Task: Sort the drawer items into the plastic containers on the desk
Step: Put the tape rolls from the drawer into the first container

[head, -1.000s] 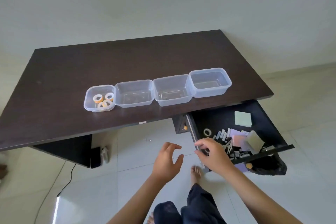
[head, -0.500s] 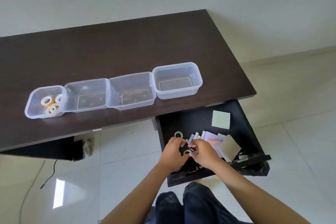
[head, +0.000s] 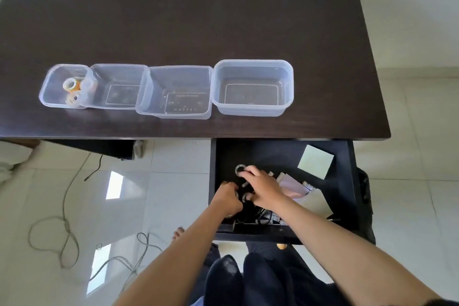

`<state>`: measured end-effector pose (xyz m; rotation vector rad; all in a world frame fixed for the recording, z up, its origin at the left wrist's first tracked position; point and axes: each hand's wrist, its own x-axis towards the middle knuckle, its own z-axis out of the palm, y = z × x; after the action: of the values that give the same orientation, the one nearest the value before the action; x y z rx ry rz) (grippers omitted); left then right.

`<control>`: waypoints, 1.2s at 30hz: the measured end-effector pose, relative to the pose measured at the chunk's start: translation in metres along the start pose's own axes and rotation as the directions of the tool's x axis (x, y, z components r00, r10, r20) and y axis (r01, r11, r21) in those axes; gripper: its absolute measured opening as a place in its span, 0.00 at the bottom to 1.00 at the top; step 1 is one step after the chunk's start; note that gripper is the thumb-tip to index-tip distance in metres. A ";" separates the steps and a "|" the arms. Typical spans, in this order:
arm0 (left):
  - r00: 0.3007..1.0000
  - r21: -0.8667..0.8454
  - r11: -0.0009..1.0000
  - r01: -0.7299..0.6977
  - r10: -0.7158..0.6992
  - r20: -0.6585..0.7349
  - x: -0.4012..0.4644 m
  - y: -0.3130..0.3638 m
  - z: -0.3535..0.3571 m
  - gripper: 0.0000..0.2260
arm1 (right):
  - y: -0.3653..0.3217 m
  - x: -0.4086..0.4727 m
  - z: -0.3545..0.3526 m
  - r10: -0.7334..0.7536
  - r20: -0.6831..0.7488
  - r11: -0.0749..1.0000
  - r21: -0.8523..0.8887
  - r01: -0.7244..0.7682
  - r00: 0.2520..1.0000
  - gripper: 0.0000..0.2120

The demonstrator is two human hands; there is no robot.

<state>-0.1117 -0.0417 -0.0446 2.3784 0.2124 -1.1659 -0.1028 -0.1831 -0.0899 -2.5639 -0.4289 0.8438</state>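
Desk (head: pixel 188 20): dark brown top, filling the upper frame. Drawer (head: pixel 280 154): black, pulled out under the desk's right end, lower centre-right; holding the unsorted stock. Four clear plastic containers in a row across mid-frame, rims touching or overlapping: rightmost container (head: pixel 252 109), third container (head: pixel 173 113) and second container (head: pixel 116 105) holding nothing; leftmost container (head: pixel 53 82) holding tape rolls (head: pixel 70 85) in orange and white. Right hand (head: pixel 264 187): inside the drawer, fingers curled and reaching up-frame, tips touching a small ring-shaped roll (head: pixel 240 169); grip not confirmed, cannot tell whether pinched or merely touched. Left hand (head: pixel 227 197): just left of the right, fingers curled down over dark small items at the drawer's left side; contents of the grasp hidden, cannot tell. Second ring (head: pixel 247 197) between the two hands. Pale green sticky-note pad (head: pixel 315 161) at the drawer's upper right; pink and cream paper pads (head: pixel 293 185) right of the hands; small white-capped items and dark clips near the drawer front, too small to identify. Step judged in hand: picking rolls from the drawer. Next move judged to call for: secure pinch on the ring, lift clear of the clutter, carry up-left to the leftmost container. Writing: moulded marks on container bases, illegible; no brand readable.
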 end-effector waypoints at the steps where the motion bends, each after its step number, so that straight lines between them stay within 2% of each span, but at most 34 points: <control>1: 1.000 0.010 1.000 0.006 -0.006 -0.004 0.001 -0.001 0.002 0.26 | 0.002 0.002 0.000 -0.006 0.002 1.000 -0.021 0.006 1.000 0.31; 6: 1.000 0.097 0.995 0.000 -0.001 0.012 0.003 -0.004 0.011 0.26 | 0.011 0.004 0.001 0.006 -0.013 1.000 0.004 -0.006 1.000 0.28; 10: 0.999 0.164 0.985 -0.045 0.045 0.007 0.002 -0.006 0.016 0.26 | 0.015 -0.003 0.003 0.038 -0.046 0.999 0.015 -0.038 0.998 0.19; 14: 0.997 0.156 0.985 -0.078 0.081 -0.013 0.002 -0.008 0.017 0.25 | 0.018 -0.008 0.006 0.031 -0.070 0.999 0.012 -0.030 0.997 0.20; 20: 0.995 0.044 0.994 -0.103 0.103 -0.015 0.002 -0.011 0.015 0.23 | 0.018 -0.007 0.007 0.046 -0.076 0.998 0.033 -0.044 0.996 0.26; 25: 0.997 -0.110 0.992 -0.065 0.060 -0.048 -0.003 -0.015 0.021 0.13 | 0.020 -0.005 0.009 -0.003 -0.104 0.999 0.038 0.007 0.995 0.25; 28: 0.995 -0.138 0.988 -0.073 0.062 -0.083 -0.004 -0.016 0.025 0.13 | 0.022 -0.002 0.008 -0.068 -0.091 0.996 0.051 0.073 0.993 0.24; 31: 0.992 -0.176 0.981 -0.076 0.057 -0.109 -0.005 -0.017 0.028 0.14 | 0.022 0.001 0.003 -0.044 -0.065 0.995 0.082 0.050 0.997 0.25; 36: 0.978 -0.197 0.974 -0.109 0.070 -0.196 -0.008 -0.017 0.033 0.13 | 0.022 0.004 -0.001 -0.097 -0.029 0.995 0.020 0.097 0.995 0.25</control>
<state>-0.1454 -0.0421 -0.0619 2.2869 0.2716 -0.8343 -0.0956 -0.2014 -0.1011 -2.5103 -0.5286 0.7725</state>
